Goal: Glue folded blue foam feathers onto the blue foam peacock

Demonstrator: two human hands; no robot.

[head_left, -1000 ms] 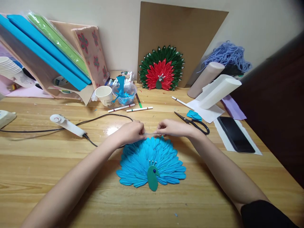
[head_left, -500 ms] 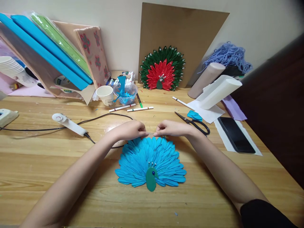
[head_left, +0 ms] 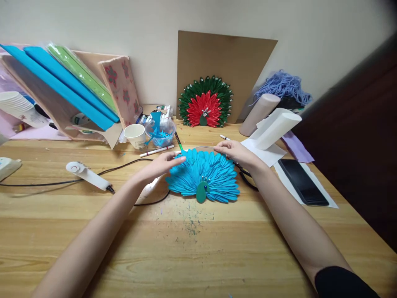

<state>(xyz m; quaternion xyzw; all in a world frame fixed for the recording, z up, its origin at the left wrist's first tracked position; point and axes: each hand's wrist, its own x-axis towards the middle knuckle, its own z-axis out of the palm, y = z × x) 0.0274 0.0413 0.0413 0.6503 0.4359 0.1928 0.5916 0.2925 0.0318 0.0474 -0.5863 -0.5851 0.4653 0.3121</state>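
A blue paper peacock (head_left: 201, 169), with a green body and a dark blue eye, is in the middle of the desk, fanned feathers toward the wall. My left hand (head_left: 164, 164) is at its upper left edge, thumb over the feathers and the other fingers curled beside them. At the upper right edge, my right hand (head_left: 237, 153) pinches a thin wire (head_left: 206, 147) that runs along behind the feather tips. Whether the peacock rests on the desk or is slightly raised I cannot tell.
A red and green peacock (head_left: 207, 107) stands against a brown board (head_left: 229, 62). Left are a white glue gun (head_left: 89, 176) with its cord, a paper cup (head_left: 135, 135) and a clear bowl (head_left: 161, 132). A phone (head_left: 302, 182) and white paper roll (head_left: 279, 130) lie right; scissors (head_left: 248, 180) are partly hidden.
The blue peacock has moved away from me, toward the wall. My hands have spread apart to its two upper sides; the left has shifted onto the feathers. The view has tilted up.
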